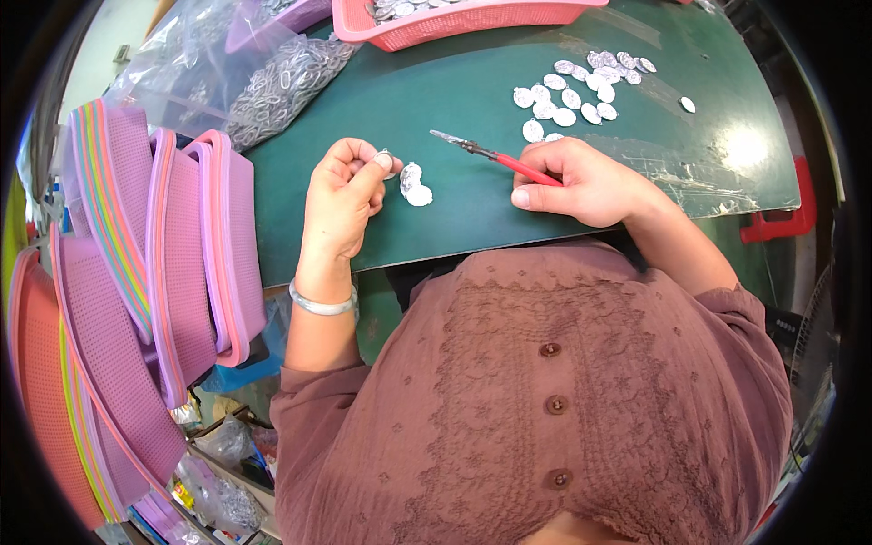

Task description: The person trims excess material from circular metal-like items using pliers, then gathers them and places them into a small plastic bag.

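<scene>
My left hand [342, 195] is closed around a small silver oval piece [385, 160], pinched between thumb and fingers above the green table mat [436, 100]. Just right of it, two similar silver oval pieces [416, 184] lie on the mat. My right hand [581, 182] grips red-handled pliers [495, 154] whose metal tips point left toward the middle of the mat. A scatter of several silver oval pieces [581, 91] lies beyond my right hand.
A pink basket [454, 23] with metal pieces stands at the far edge. A clear plastic bag of small metal rings [272, 82] lies at the far left. Stacked purple and pink baskets [173, 245] stand upright at my left. Clear tape [690, 168] covers the mat's right side.
</scene>
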The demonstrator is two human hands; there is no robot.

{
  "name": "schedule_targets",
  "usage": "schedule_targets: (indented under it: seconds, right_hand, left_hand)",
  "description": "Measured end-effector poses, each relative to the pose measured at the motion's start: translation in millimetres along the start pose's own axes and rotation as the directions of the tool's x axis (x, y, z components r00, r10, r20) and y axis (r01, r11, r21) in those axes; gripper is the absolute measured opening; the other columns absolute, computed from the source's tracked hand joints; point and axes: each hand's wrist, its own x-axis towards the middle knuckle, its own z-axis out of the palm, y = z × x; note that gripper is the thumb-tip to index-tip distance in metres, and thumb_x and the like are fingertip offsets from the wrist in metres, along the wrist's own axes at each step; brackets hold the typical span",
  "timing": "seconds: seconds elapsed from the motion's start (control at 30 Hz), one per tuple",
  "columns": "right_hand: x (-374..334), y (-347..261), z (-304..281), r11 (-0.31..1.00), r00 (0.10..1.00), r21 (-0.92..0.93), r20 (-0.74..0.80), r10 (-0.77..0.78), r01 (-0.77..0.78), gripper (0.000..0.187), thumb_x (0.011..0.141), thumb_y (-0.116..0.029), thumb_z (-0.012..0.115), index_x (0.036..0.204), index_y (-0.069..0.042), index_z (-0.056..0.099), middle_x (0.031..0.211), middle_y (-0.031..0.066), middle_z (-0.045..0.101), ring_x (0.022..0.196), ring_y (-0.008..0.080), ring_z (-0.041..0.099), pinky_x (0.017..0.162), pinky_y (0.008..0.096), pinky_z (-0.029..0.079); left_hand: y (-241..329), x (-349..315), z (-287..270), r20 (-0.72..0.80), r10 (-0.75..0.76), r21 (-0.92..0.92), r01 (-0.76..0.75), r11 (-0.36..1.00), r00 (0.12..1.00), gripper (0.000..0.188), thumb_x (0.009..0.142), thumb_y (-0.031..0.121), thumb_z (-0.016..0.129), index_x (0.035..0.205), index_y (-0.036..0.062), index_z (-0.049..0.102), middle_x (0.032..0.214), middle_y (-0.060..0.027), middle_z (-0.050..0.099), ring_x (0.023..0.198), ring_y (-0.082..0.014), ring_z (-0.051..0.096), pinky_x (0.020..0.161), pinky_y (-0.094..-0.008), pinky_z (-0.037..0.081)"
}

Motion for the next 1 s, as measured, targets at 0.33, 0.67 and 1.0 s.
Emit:
schedule_targets:
  seconds: [0.33, 0.67, 1.0]
  right_hand:
    - [-0.2, -3.3, 1.7, 0.994, 1.000, -0.105, -0.006, 0.010, -0.011, 0.029, 0.082, -0.026, 0.062, 0.075, 0.001, 0.055, 0.071, 0.0037, 0.048, 0.065, 0.0129, 0.043, 0.057, 0.0277, 0.036]
    - [1.8, 3.4, 6.3, 0.987, 0.987, -0.105, -0.098, -0.129, 0.118, 0.038, 0.079, -0.033, 0.061, 0.069, 0.003, 0.054, 0.055, 0.0098, 0.047, 0.053, 0.0180, 0.043, 0.051, 0.0329, 0.037]
    - [1.9, 3.8, 7.1, 0.985, 0.984, -0.117, -0.108, -0.139, 0.126, 0.036, 0.081, -0.030, 0.060, 0.069, 0.003, 0.053, 0.054, 0.0109, 0.047, 0.052, 0.0186, 0.043, 0.051, 0.0334, 0.037]
  left_hand:
    - [9.8, -4.8, 38.4, 0.000, 0.050, 0.007, -0.050, 0.999, 0.999, 0.017, 0.081, 0.003, 0.061, 0.096, -0.0039, 0.057, 0.076, -0.0098, 0.062, 0.051, -0.0037, 0.046, 0.044, -0.0164, 0.034]
    - [9.1, -4.8, 44.2, -0.011, 0.049, -0.066, -0.050, 0.997, 0.999, 0.014, 0.080, 0.003, 0.062, 0.091, -0.0040, 0.058, 0.074, -0.0102, 0.062, 0.050, -0.0049, 0.046, 0.043, -0.0168, 0.034]
    - [8.0, -3.7, 48.0, -0.016, 0.038, -0.062, -0.039, 0.997, 0.999, 0.015, 0.078, 0.000, 0.059, 0.091, -0.0064, 0.056, 0.072, -0.0092, 0.061, 0.050, -0.0046, 0.048, 0.043, -0.0167, 0.038]
